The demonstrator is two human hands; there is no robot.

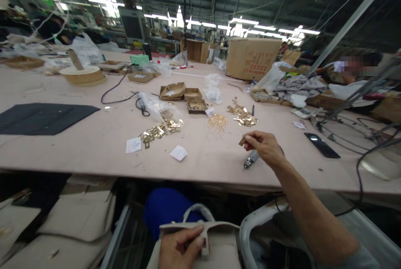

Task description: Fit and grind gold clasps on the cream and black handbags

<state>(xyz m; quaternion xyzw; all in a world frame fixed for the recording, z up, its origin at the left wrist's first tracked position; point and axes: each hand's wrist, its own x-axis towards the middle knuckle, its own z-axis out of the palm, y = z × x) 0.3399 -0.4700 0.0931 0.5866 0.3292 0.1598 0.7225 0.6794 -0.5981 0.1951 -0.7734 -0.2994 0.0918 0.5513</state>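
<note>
My right hand (pixel 261 145) is raised over the table, thumb and fingers pinching a small flat gold metal plate (pixel 242 140). Just below that hand lies a grey metal screwdriver-like tool (pixel 251 159), partly hidden by it. At the bottom, my left hand (pixel 181 246) grips the strap tab of a light beige handbag (pixel 221 246) on my lap, thumb and fingers closed on it. The bag's pale handle (pixel 199 209) arches up behind the flap. A pile of gold plates (pixel 246 118) and a scatter of tiny gold pieces (pixel 217 123) lie beyond my right hand.
Left of centre are more gold rectangular fittings (pixel 153 133) by a plastic bag (pixel 156 104). Small cardboard boxes (pixel 196 107) stand behind. A phone (pixel 322 145) and cables lie at right. Stacked beige bags (pixel 78 214) sit lower left; a grey bin (pixel 247 227) is lower right.
</note>
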